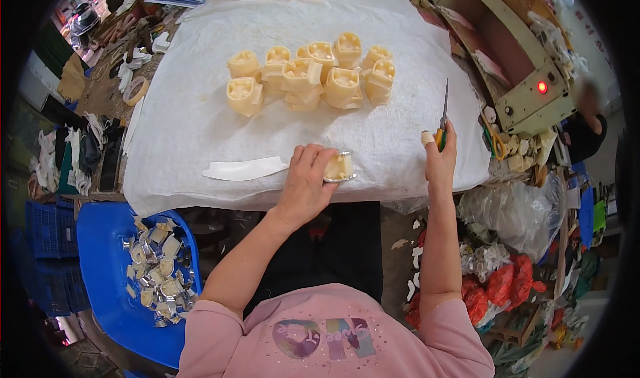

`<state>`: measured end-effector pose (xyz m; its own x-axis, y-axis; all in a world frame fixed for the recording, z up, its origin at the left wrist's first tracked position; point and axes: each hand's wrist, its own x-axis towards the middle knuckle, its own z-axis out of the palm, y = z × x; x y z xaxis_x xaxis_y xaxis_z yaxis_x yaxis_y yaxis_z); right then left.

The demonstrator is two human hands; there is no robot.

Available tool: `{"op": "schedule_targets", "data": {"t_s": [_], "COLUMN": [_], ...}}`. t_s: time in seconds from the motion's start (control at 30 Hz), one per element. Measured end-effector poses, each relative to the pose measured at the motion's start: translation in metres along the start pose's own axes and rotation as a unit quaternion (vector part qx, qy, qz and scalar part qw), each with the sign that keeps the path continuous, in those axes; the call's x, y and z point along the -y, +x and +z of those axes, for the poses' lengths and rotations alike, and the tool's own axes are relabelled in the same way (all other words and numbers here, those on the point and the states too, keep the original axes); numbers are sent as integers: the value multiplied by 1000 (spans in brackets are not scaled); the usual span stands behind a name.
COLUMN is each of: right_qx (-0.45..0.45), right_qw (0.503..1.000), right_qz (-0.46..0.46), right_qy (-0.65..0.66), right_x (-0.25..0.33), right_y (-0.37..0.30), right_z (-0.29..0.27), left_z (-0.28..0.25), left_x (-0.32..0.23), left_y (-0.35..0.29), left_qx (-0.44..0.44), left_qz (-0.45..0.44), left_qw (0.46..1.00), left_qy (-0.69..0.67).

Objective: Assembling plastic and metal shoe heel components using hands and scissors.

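White cloth (180, 118) before hands. Left hand (307, 181) pinches cream piece (341, 167); right hand (441, 159) grips scissors (444, 117). I judge: holding step, next calls for scissors leftward.

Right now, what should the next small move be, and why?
Perhaps bring the scissors toward the cream piece: the left hand holds that piece, while the right hand has the scissors apart from it, well to the right.
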<state>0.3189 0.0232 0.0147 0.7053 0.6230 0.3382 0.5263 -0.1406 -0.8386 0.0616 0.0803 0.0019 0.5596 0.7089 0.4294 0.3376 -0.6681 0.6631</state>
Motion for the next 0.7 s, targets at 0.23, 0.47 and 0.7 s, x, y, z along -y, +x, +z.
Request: {"op": "schedule_targets", "data": {"t_s": [0.23,0.47,0.7], "right_qx": [85,64,198], "right_qw": [977,932,937], "right_qz": [22,-156,-274], "right_qy": [-196,-321,-91], "right_x": [-13,-4,57], "right_y": [18,2,-49], "right_z": [-7,4,57], "left_z": [-55,-142,-176], "left_x": [5,70,78], "left_y": [-49,-195,-335], "left_qx": [-122,-343,-355], "left_qz": [-88,-316,-484], "left_qw": [988,865,698], "left_qy": [-16,184,391]}}
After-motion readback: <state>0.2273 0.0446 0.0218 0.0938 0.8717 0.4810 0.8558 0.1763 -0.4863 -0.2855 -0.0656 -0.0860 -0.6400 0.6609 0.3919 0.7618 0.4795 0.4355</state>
